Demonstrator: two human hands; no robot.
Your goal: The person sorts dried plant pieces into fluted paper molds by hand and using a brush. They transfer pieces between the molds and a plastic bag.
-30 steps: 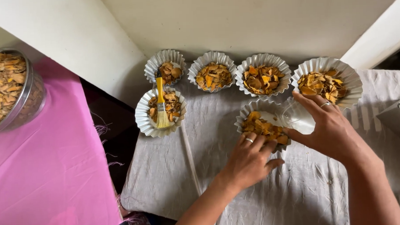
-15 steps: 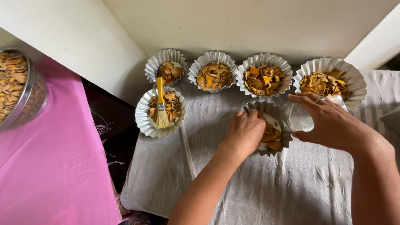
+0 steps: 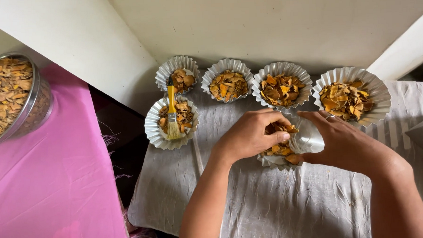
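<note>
A grey cloth (image 3: 280, 201) is covering the surface under both hands, with a pink cloth (image 3: 50, 185) lying well to the left of the grip. On the pink cloth a steel bowl (image 3: 42, 104) of dried orange chips is sitting. Five fluted foil cups (image 3: 280, 83) of the same chips are standing beyond the hands, and a brush (image 3: 173, 116) is resting on the leftmost one. The left hand (image 3: 249, 137) is curling over a sixth cup (image 3: 276, 160), its fingers pressing on the chips. The right hand (image 3: 346, 145) is pinching a small clear bowl (image 3: 307, 139), tilted against that cup's right rim, directly between the two hands.
</note>
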